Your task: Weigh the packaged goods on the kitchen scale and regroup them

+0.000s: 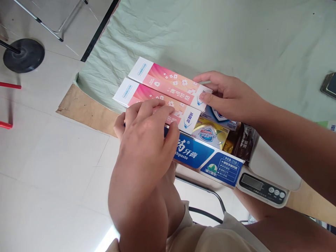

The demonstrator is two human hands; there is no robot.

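Two pink toothpaste boxes lie side by side, tilted across the view: a far pink toothpaste box (175,82) and a near pink toothpaste box (154,96). My left hand (151,133) bends over the near one, fingers curled on its top, thumb by a blue toothpaste box (199,155) that stands on its edge in front. My right hand (228,94) grips the right end of the far box, thumb on top, fingers behind. Under the pink boxes' right ends show a yellow Safeguard soap box (210,134), a blue soap box (223,120) and a dark brown packet (243,141).
A white kitchen scale (265,187) sits by the blue box, partly beneath the goods. Pale green cloth (236,35) covers the table, with brown board (86,108) showing at its edge. A dark object (328,85) lies far right. A round black stand base (24,55) is on the floor.
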